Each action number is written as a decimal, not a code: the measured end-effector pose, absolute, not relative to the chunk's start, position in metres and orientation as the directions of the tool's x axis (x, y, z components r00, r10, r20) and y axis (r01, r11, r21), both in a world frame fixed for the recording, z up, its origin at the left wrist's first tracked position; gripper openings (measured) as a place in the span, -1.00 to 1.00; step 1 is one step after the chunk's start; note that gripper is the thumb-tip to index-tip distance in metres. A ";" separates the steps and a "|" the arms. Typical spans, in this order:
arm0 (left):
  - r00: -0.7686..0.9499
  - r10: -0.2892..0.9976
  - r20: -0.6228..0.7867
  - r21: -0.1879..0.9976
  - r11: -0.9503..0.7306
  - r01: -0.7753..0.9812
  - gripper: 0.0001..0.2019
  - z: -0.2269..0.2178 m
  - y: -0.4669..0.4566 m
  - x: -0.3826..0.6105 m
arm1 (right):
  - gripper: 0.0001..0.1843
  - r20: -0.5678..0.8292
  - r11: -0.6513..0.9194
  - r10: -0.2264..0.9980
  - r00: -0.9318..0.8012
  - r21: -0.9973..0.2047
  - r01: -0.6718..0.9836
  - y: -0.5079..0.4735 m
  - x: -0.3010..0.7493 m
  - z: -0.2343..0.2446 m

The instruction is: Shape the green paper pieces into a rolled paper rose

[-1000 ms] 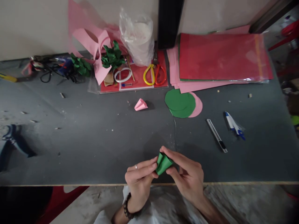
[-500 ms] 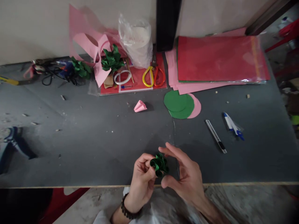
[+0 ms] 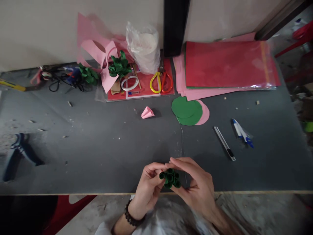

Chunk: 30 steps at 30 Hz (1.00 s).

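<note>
A small dark green paper flower [image 3: 170, 178] with tightly rolled curls is held near the table's front edge. My left hand [image 3: 149, 189] pinches its left side between thumb and fingers; a beaded bracelet circles that wrist. From the right, my right hand [image 3: 198, 182] closes around the same flower, fingers along its top and thumb at its lower side. Farther back, a folded pink paper piece [image 3: 147, 112] lies on the grey table. To its right are overlapping green paper circles [image 3: 187, 111] with a pink paper circle [image 3: 205, 112] partly beneath them.
A utility knife [image 3: 224, 143] and a blue-and-white compass-like tool [image 3: 242, 133] lie at right. Scissors [image 3: 161, 82], green paper flowers [image 3: 119, 65] and a plastic-wrapped white roll [image 3: 146, 49] stand behind. Red sheets [image 3: 227, 63] fill the back right; dark-handled pliers [image 3: 22, 153] lie left.
My right hand has moved in from beside the green paper flower and its fingers have closed around it. The flower has shifted slightly to the right, with my left hand still pinching it.
</note>
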<state>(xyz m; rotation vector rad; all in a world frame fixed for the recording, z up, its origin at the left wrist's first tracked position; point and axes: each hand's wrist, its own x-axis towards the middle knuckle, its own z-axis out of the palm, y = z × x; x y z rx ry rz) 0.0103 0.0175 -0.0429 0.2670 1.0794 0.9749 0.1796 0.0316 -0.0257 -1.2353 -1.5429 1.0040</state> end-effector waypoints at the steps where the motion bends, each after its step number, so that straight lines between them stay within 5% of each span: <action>1: 0.121 0.780 -0.614 0.634 0.579 -0.513 -0.73 -0.041 0.022 0.008 | -0.39 0.149 0.170 0.984 -0.102 -0.953 0.252 0.033 0.180 -0.026; 4: 0.006 0.880 -0.474 0.842 0.455 -0.290 -0.78 -0.029 0.048 -0.009 | -0.35 0.127 0.145 0.988 -0.092 -0.962 0.232 0.035 0.182 -0.027; 6: -0.031 0.952 -0.303 0.952 0.304 0.044 -0.82 -0.018 0.072 -0.025 | -0.33 0.102 0.115 0.992 -0.071 -0.967 0.226 0.035 0.184 -0.028; 8: 0.005 0.991 -0.132 0.892 0.117 0.436 -0.80 -0.004 0.093 -0.040 | -0.33 0.068 0.076 0.997 -0.045 -0.975 0.211 0.035 0.184 -0.030; 10: 0.066 0.998 -0.023 0.804 -0.020 0.594 -0.75 0.011 0.102 -0.047 | -0.36 0.029 0.030 1.000 -0.007 -0.982 0.187 0.033 0.185 -0.033; 15: 0.231 0.972 0.043 0.832 -0.162 0.530 -0.78 0.030 0.070 -0.024 | -0.44 0.006 0.001 0.999 0.049 -0.995 0.097 0.030 0.185 -0.042; 30: 0.090 0.980 0.176 0.887 -0.198 0.418 -0.78 0.013 0.039 0.009 | -0.51 0.182 0.183 0.983 -0.020 -0.974 0.134 0.027 0.188 -0.037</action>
